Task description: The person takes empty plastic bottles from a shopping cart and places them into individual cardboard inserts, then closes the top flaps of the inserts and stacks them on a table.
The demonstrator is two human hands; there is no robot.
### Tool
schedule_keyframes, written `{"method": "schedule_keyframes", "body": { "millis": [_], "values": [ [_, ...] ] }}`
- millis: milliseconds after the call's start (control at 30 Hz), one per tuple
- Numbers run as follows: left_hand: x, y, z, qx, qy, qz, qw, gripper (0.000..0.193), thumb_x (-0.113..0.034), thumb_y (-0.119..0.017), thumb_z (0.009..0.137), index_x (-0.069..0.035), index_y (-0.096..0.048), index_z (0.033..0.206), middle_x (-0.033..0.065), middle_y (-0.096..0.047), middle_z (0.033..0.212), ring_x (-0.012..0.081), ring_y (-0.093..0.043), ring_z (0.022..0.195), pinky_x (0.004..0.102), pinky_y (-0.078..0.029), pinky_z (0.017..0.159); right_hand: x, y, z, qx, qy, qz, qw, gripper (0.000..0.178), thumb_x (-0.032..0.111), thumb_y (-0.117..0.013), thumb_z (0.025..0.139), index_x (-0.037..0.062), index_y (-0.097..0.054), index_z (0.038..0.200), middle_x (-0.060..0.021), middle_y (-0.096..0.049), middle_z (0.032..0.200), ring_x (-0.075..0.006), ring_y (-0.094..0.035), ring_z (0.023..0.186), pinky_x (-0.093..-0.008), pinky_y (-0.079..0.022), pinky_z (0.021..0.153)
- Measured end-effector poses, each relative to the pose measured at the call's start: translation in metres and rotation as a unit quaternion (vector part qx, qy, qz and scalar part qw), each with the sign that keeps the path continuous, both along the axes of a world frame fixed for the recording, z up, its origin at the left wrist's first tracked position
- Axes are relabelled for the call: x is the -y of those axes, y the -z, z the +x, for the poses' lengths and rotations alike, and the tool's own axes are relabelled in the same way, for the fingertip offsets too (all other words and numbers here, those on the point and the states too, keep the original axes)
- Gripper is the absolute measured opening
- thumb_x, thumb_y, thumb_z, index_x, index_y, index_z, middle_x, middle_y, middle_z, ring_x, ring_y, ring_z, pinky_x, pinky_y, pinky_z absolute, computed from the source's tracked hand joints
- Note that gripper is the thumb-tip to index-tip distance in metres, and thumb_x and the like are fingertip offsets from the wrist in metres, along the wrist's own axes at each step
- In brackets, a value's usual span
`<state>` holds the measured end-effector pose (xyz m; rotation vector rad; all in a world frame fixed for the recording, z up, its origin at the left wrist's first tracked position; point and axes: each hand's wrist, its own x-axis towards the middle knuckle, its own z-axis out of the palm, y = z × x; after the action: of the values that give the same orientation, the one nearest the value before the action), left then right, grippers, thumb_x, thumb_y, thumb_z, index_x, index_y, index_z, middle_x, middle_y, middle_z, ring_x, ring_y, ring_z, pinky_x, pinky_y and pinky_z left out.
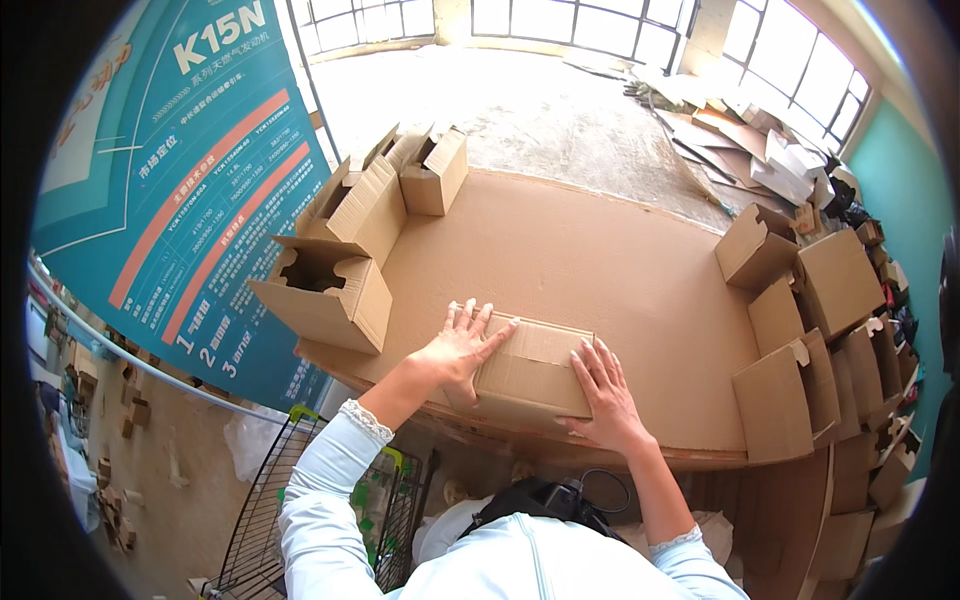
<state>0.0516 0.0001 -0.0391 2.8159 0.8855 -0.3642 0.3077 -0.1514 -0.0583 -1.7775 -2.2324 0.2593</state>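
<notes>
A closed brown cardboard box (535, 350) lies near the front edge of the cardboard-covered table (570, 230), right in front of me. Over its left end my left hand (462, 350) is spread, fingers apart on the top and thumb reaching down the near side. At the other end my right hand (607, 400) rests with its fingers stretched along the top corner, its thumb low by the near face. Both palms touch the carton, and neither hand is closed around it.
Several open-topped cartons (345, 290) stand along the table's left edge. More open cartons (785, 390) crowd the right side. A teal banner (200, 200) hangs at left, above a wire shopping cart (262, 510). Flattened cardboard (715, 130) is heaped far right.
</notes>
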Motion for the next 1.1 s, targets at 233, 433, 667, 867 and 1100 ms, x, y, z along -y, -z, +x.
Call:
{"method": "schedule_keyframes", "body": {
  "millis": [233,433,667,867,1100],
  "values": [
    [0.014,0.005,-0.006,0.065,-0.012,0.038,0.997,0.129,-0.05,-0.085,0.054,-0.02,-0.012,0.157,0.0345,-0.027,0.148,0.0546,-0.026,0.137,0.0661,-0.016,0.113,0.014,0.024,0.007,-0.089,0.029,-0.02,0.995,0.106,0.023,-0.083,0.074,0.0236,-0.016,0.155,-0.0337,-0.025,0.15,-0.0505,-0.059,0.11,-0.0503,-0.056,0.087],
    [0.029,0.02,-0.004,0.166,-0.177,0.079,0.967,0.123,-0.05,-0.084,0.057,-0.012,-0.017,0.154,0.0391,-0.035,0.137,0.0527,-0.036,0.128,0.0635,-0.02,0.112,-0.099,0.028,0.048,0.016,-0.103,0.049,0.993,0.092,0.026,-0.077,0.078,0.0252,-0.025,0.154,-0.0248,-0.03,0.152,-0.0414,-0.056,0.117,-0.0466,-0.052,0.093],
    [-0.019,0.033,0.037,0.184,-0.429,0.138,0.873,0.11,-0.051,-0.084,0.058,-0.009,-0.034,0.148,0.0343,-0.043,0.129,0.0456,-0.044,0.122,0.057,-0.027,0.11,-0.248,0.04,0.032,0.16,-0.076,0.16,0.971,0.096,0.027,-0.079,0.074,0.0342,-0.025,0.153,-0.0142,-0.03,0.155,-0.0318,-0.046,0.131,-0.0482,-0.041,0.106],
    [-0.104,0.032,0.03,0.141,-0.533,0.142,0.822,0.104,-0.056,-0.083,0.06,-0.017,-0.04,0.146,0.0284,-0.049,0.126,0.0428,-0.048,0.119,0.0557,-0.031,0.107,-0.261,0.07,-0.044,0.067,-0.072,0.175,0.98,0.086,0.005,-0.065,0.084,0.0266,-0.022,0.156,-0.0165,-0.02,0.16,-0.0375,-0.034,0.139,-0.0493,-0.033,0.113],
    [-0.162,0.034,0.027,0.134,-0.632,0.182,0.741,0.101,-0.058,-0.083,0.058,-0.017,-0.045,0.143,0.0245,-0.053,0.124,0.0405,-0.051,0.117,0.0539,-0.037,0.102,-0.147,0.083,-0.021,-0.036,-0.11,0.009,0.993,0.084,0.014,-0.07,0.084,0.0188,-0.025,0.154,-0.0213,-0.017,0.158,-0.0402,-0.026,0.143,-0.0471,-0.029,0.116]
  ]
}}
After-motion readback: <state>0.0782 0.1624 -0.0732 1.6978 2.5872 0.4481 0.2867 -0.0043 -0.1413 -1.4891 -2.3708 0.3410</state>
